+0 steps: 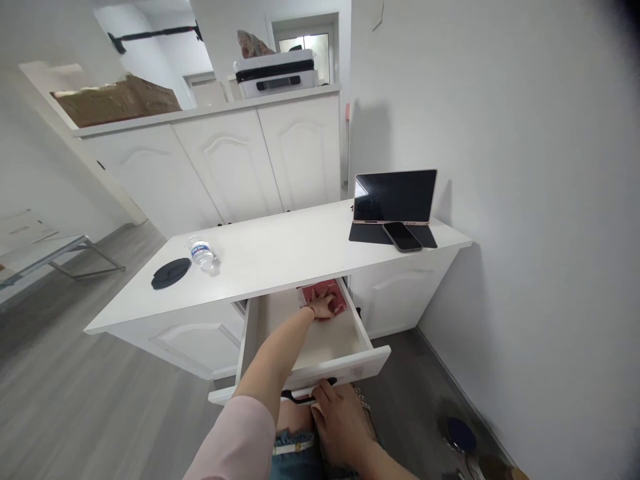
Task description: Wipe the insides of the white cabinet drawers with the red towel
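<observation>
A white drawer (367,335) under the white desk (280,257) stands pulled out. My left hand (323,307) reaches deep into it and closes on a flat red booklet (338,297) lying at the back right of the drawer. How far the fingers wrap round the booklet is hard to see. My right hand (339,417) is down at the drawer front, fingers curled round its black handle (300,397). My pink sleeve fills the lower middle of the view.
On the desk sit a tablet (394,196) propped on its dark cover, a phone (403,236), a small water bottle (203,253) and a dark round pad (171,273). White cupboards (235,163) stand behind. A wall runs close on the right.
</observation>
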Action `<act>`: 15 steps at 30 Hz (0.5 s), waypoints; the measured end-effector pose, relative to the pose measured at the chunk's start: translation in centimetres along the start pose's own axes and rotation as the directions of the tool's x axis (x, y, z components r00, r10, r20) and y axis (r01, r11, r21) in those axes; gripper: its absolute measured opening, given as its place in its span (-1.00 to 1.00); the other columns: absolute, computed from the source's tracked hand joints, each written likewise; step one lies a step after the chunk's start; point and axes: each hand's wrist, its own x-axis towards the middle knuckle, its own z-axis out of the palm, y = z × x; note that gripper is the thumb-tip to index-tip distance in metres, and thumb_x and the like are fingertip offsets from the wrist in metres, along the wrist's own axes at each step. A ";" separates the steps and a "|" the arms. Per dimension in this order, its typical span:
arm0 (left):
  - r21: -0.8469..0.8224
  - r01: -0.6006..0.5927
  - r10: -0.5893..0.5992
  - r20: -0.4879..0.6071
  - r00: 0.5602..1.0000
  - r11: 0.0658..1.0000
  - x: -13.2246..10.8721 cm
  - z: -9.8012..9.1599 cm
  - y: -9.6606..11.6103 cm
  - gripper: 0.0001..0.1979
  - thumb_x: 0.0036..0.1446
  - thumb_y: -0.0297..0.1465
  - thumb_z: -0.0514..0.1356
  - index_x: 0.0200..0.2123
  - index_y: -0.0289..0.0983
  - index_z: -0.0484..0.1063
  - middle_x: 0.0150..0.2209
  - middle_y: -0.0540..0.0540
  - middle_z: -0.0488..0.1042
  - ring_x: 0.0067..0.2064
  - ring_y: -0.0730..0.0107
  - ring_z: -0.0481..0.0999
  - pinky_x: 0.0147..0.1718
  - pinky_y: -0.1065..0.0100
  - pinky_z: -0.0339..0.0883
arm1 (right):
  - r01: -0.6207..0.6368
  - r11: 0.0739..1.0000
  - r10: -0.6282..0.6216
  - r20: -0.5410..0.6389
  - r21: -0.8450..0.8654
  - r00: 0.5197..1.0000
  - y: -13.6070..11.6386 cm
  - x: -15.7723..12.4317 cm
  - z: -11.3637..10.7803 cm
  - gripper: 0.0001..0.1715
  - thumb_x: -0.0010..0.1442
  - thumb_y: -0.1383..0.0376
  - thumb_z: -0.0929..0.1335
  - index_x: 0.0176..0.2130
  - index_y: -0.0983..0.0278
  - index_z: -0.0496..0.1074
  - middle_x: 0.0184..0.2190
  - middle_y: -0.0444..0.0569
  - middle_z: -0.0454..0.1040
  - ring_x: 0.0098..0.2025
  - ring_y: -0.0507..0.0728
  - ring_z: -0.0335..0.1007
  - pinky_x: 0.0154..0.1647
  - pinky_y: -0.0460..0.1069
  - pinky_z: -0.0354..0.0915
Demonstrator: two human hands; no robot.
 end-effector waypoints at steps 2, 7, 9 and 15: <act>-0.005 0.024 -0.024 0.005 1.000 1.000 0.2 0.1 0.0 -0.20 -0.05 0.18 -0.01 0.25 0.06 0.00 0.40 0.03 -0.38 0.31 -0.44 -0.41 0.11 -0.37 -0.11 | 0.000 1.000 0.000 0.003 0.003 1.000 0.1 0.1 0.2 -0.70 0.21 0.40 0.21 -0.08 0.23 0.38 0.03 0.01 0.40 -0.20 0.13 0.38 -0.27 -0.03 0.14; 0.002 0.050 -0.050 0.015 0.999 0.999 0.4 0.0 -0.1 -0.17 -0.07 0.18 0.01 0.26 0.10 -0.06 0.40 0.06 -0.41 0.32 -0.40 -0.43 0.14 -0.34 -0.15 | 0.000 1.000 0.000 0.002 0.013 1.000 0.2 0.1 0.3 -0.71 0.21 0.41 0.22 -0.09 0.23 0.38 0.00 -0.03 0.41 -0.20 0.12 0.38 -0.25 -0.04 0.15; 0.009 0.053 -0.053 0.035 0.998 0.999 0.3 -0.2 -0.4 -0.09 -0.10 0.16 0.06 0.30 0.09 -0.16 0.40 0.04 -0.41 0.31 -0.41 -0.44 0.14 -0.32 -0.15 | -0.008 1.000 0.008 0.012 0.017 1.000 0.1 0.0 0.2 -0.71 0.22 0.40 0.21 -0.08 0.23 0.38 0.01 -0.02 0.40 -0.19 0.12 0.38 -0.24 -0.04 0.16; 0.059 0.031 -0.036 0.085 0.996 0.998 -0.9 -0.7 -2.2 -0.02 -0.09 0.10 0.09 0.34 0.03 -0.29 0.40 -0.06 -0.41 0.32 -0.36 -0.42 0.16 -0.31 -0.23 | -0.032 0.999 0.033 0.031 -0.007 0.999 0.0 0.1 0.2 -0.68 0.23 0.37 0.21 -0.03 0.23 0.37 0.07 0.01 0.36 -0.15 0.13 0.38 -0.20 -0.03 0.18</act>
